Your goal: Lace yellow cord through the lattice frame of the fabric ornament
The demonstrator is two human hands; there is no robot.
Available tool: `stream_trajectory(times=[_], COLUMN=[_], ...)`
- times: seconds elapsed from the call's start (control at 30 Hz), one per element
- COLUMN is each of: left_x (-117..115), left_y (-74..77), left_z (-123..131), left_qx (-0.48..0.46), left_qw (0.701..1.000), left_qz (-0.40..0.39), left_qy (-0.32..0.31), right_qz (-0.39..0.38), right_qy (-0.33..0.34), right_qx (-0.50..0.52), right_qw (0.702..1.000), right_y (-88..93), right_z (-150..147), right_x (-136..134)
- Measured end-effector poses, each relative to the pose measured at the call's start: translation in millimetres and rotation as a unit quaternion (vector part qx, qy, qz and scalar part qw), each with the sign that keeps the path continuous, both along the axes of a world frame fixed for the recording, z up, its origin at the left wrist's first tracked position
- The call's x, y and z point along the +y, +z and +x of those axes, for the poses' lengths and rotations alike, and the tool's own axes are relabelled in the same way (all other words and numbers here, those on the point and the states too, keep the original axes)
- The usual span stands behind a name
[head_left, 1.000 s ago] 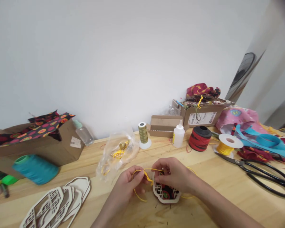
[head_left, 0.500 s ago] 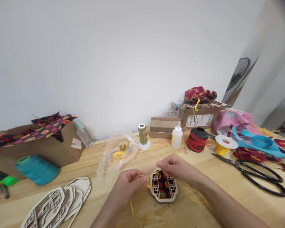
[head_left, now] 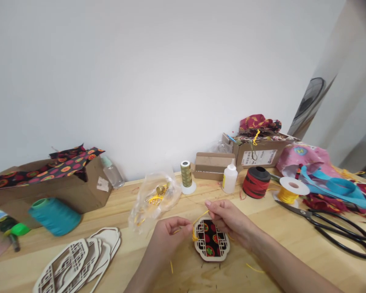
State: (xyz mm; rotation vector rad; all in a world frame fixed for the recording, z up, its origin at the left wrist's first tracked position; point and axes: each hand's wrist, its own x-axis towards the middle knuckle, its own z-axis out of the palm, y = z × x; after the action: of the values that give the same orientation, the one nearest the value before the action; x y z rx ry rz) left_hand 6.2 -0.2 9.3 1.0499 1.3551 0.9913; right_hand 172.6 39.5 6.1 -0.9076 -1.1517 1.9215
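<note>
A wooden lattice pendant [head_left: 211, 240] with dark, flower-patterned cloth inside lies on the table between my hands. Yellow cord [head_left: 194, 235] is knotted or looped at its upper left edge. My left hand [head_left: 174, 234] pinches the cord just left of that knot, and a loose end hangs below the hand. With thumb and finger, my right hand [head_left: 224, 215] grips another stretch of the cord above the pendant, pulled fairly straight from the knot. The right hand's lower fingers partly cover the pendant's upper right edge.
Wooden lattice frames [head_left: 76, 260] are stacked at left, near a teal thread cone [head_left: 55, 216]. A plastic bag [head_left: 154, 199], a green thread spool [head_left: 186, 175] and a glue bottle [head_left: 229, 179] stand behind. Black-handled scissors [head_left: 332, 226] and a yellow cord spool [head_left: 289, 189] lie at right.
My right hand has shifted up and off the pendant's top, drawing the yellow cord tauter. The left hand stays near the knot. The whole view has shifted slightly.
</note>
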Motion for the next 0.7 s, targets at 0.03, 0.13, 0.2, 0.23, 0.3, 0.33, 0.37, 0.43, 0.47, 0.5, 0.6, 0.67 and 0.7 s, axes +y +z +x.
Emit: stream_trajectory(times=[0.03,0.13,0.2,0.23,0.3,0.33,0.37,0.43,0.47,0.5,0.6,0.67,0.7], left_x=[-0.5,-1.8,-2.4,-2.7,-3.1,-3.1,-3.0,-2.2,-1.5,-0.8,0.2,-0.7,-1.5], left_y=[-0.6,-0.1,1.5,2.4,3.2,3.0,2.2,-0.4,-1.9,-3.3,-4.6,-3.0,-1.8], left_z=[1.3,4.4,4.9,4.7,3.1,2.1,1.0,-0.8,-1.4,-1.7,-0.8,0.6,1.4], left_qx=[0.005,-0.005,-0.023,-0.026,-0.023,-0.019,-0.015,-0.012,-0.011,-0.011,0.001,0.022,0.03], left_qw=[1.0,1.0,0.999,0.999,0.999,0.999,0.999,1.0,1.0,1.0,0.999,0.999,0.998], left_qz=[0.002,-0.004,-0.006,-0.004,0.01,0.016,0.016,0.007,0.003,0.0,0.006,0.009,0.011], left_qy=[-0.001,-0.018,-0.025,-0.026,-0.026,-0.026,-0.024,-0.02,-0.022,-0.027,-0.044,-0.047,-0.045], right_qz=[-0.006,-0.042,-0.065,-0.073,-0.084,-0.093,-0.108,-0.151,-0.171,-0.184,-0.169,-0.125,-0.097], right_qy=[0.005,-0.001,-0.016,-0.022,-0.021,-0.013,0.003,0.049,0.072,0.091,0.109,0.106,0.107], right_qx=[0.008,0.033,0.043,0.047,0.062,0.076,0.095,0.145,0.17,0.189,0.19,0.139,0.106], right_qw=[1.0,0.999,0.997,0.996,0.994,0.993,0.99,0.977,0.968,0.96,0.961,0.977,0.984], right_y=[-0.2,-3.0,-5.3,-6.0,-6.3,-5.9,-5.1,-3.2,-2.1,-1.0,3.0,6.2,7.5], right_z=[0.2,0.2,0.1,0.4,1.7,2.9,4.3,7.2,8.4,9.2,8.1,4.2,1.5], right_x=[-0.2,0.1,0.9,1.4,3.0,3.9,4.9,6.6,7.0,6.8,1.7,-5.2,-9.2])
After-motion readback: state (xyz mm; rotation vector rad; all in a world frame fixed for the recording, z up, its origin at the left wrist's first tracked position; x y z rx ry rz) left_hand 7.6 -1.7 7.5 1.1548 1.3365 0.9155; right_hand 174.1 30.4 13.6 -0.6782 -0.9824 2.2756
